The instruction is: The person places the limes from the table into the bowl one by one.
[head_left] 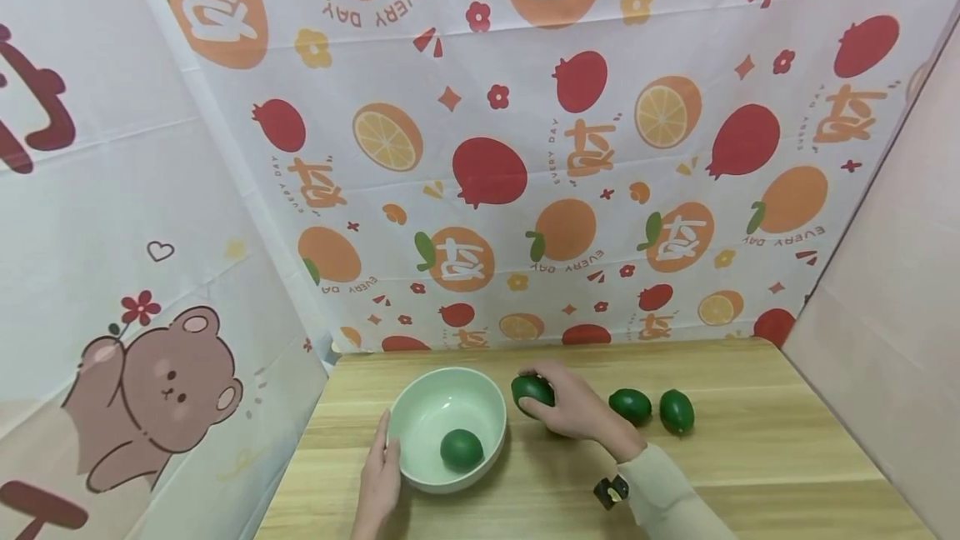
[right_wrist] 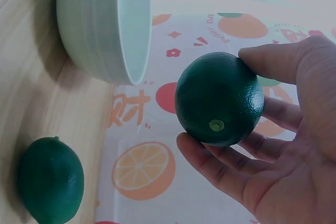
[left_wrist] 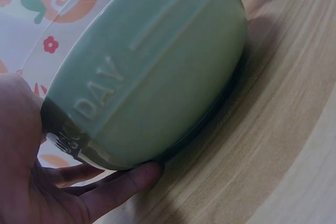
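Observation:
A pale green bowl [head_left: 420, 473] stands on the table, with one dark green lime [head_left: 462, 450] inside. My left hand [head_left: 380, 473] grips the bowl's left side; in the left wrist view its fingers [left_wrist: 123, 187] touch the outer wall low down, near the base. Between thumb and fingertips, my right hand [head_left: 573, 402] holds another lime [right_wrist: 219, 99], raised off the table just right of the bowl. Under that hand a further lime [right_wrist: 51, 179] lies on the table, mostly hidden in the head view. Two more limes, one [head_left: 630, 406] beside the other [head_left: 677, 412], lie to the right.
The wood-grain table [head_left: 750, 457] meets a fruit-printed cloth [head_left: 525, 290] along its back edge. Cloth also hangs at the left, with a printed bear [head_left: 176, 394], and a plain pale wall [head_left: 885, 290] stands at the right. A dark strap [head_left: 611, 492] is at the right wrist.

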Available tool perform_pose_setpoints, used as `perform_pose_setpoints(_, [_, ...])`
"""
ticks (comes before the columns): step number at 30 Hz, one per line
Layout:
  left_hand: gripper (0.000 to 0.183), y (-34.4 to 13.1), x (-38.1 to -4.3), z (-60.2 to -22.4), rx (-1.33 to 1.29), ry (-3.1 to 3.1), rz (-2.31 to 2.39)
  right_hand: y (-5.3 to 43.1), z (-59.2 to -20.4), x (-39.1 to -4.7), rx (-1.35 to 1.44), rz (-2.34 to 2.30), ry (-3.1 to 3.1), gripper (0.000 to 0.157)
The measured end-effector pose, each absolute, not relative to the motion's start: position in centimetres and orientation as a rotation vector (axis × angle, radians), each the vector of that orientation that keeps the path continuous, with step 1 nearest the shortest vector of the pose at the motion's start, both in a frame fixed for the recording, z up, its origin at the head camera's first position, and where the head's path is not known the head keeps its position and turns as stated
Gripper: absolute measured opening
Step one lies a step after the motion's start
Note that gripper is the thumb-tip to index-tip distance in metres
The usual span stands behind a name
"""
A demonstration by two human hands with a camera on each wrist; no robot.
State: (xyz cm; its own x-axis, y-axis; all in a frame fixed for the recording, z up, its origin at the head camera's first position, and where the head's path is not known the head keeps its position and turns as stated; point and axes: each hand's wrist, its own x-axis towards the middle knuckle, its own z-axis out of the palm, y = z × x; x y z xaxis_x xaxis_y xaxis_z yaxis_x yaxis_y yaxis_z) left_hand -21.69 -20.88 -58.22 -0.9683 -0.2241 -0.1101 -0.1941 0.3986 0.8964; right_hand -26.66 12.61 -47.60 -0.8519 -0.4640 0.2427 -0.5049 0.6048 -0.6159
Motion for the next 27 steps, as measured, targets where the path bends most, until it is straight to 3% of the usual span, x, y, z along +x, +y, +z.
perform_pose_setpoints(27, [0.057,-20.6,-21.3,-58.4,0.393,-2.592,-1.658,9.3,-46.7,-27.8,0.9,0.982,-2.679,0.035])
